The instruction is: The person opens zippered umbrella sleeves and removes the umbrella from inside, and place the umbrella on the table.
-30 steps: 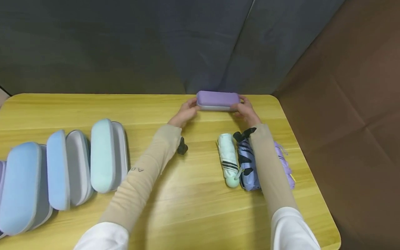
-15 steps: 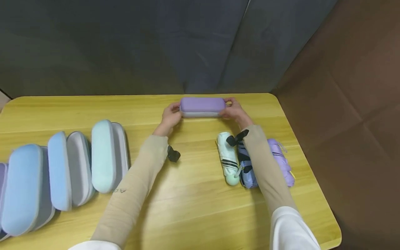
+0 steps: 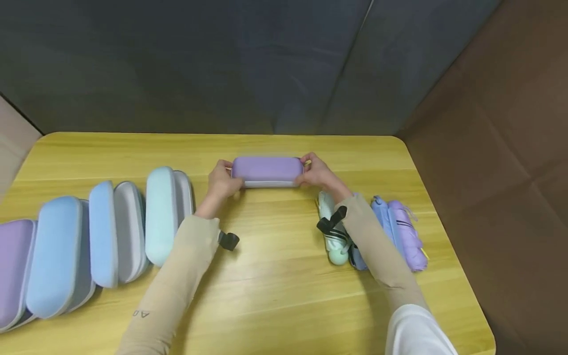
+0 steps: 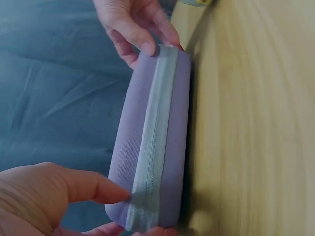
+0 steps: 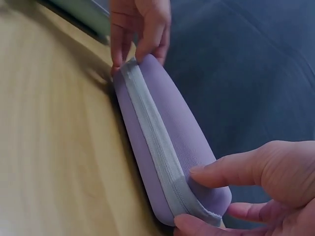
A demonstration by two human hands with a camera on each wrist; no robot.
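Note:
A purple zippered case (image 3: 268,169) with a pale grey zipper band lies crosswise near the back of the table, closed. My left hand (image 3: 223,180) grips its left end, thumb on the near side. At the opposite end my right hand (image 3: 317,172) holds it between thumb and fingers. In the left wrist view the case (image 4: 152,132) shows its zipper side, the left thumb pressing beside the band. The right wrist view shows the right thumb on the case's (image 5: 172,123) purple shell. Its underside is hidden.
On the left stand several partly open cases: mint (image 3: 160,217), light blue (image 3: 103,234), larger blue (image 3: 55,256) and purple (image 3: 15,271). Folded umbrellas lie right: mint (image 3: 338,254), blue (image 3: 385,217), partly under my right forearm, and purple (image 3: 408,236). A dark curtain (image 3: 199,64) hangs behind the table.
Both hands have carried the purple case leftward and nearer to me, away from the table's back edge. My right forearm now passes over the mint and blue umbrellas. The view has shifted slightly.

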